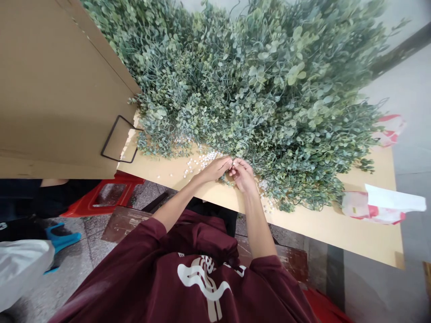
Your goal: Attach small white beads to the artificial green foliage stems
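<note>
Clock positions read from the paired hands, 12 pointing away from the wearer. At centre, a tiny item (233,163) sits between the fingertips; too small and too covered to identify. Left hand (218,168) reaches in from 8 o'clock, fingers extended and tips pinched closed on it; right hand (244,176) comes from 5 o'clock, fingers curled, thumb and index closed on the same spot. Hands meet near the front edge of a tan tabletop (303,224). Small white pellets (209,156) lie clustered at 10 o'clock, just beside the left hand, thinning toward 9; more lie at 4. Leafy artificial greenery (269,89), small rounded grey-green leaves, is heaped from 10 round to 3 o'clock. At 9, a black wire frame (110,134) overlaps the edge of a large brown cardboard panel (60,80) that fills the 10 o'clock side. Between 3 and 4, a red-and-white packet (355,204) with a white strip (395,198) across it; second red-and-white packet (390,129) between 2 and 3. Off the table: red plastic stool (82,205) between 8 and 9; brown bench (124,224) at 8; wearer's maroon shirt (161,278) at 6.
</note>
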Demonstrator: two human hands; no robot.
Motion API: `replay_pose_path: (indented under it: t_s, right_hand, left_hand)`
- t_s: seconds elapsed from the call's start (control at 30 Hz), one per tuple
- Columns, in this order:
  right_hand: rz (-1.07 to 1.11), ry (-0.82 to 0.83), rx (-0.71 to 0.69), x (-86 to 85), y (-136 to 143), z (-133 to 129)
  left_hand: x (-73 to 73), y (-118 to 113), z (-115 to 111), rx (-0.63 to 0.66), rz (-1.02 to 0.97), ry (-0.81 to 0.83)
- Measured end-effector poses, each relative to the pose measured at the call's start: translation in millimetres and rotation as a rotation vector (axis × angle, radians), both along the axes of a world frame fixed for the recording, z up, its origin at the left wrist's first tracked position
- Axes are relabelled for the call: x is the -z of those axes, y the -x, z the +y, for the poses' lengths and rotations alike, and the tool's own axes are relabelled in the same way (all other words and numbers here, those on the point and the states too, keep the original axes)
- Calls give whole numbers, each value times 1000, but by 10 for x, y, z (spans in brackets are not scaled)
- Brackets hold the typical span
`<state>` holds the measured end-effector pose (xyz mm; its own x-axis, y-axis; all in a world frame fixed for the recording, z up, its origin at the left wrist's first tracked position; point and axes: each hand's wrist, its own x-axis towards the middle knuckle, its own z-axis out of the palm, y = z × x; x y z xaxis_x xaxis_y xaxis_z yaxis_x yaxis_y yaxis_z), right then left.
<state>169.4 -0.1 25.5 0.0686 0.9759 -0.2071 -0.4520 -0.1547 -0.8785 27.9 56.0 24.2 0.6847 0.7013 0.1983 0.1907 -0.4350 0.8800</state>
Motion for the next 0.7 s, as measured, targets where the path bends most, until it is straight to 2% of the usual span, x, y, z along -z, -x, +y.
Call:
replay_pose_path:
  t_s: [0.1,0.3,0.47,0.7]
  right_hand:
    - [15,-11,1,0,1,4]
    - [-6,3,95,35,55,17]
    - [-18,-36,154,56,85,-4]
    - [-225,-21,248,63,120,-27]
  left_hand:
    - [-6,-3,3,0,5,4]
    - [-16,-21,10,-1,0,19]
    - [-24,-33,2,-57,-42,24]
    - [-3,-29,4,-69,-13,22]
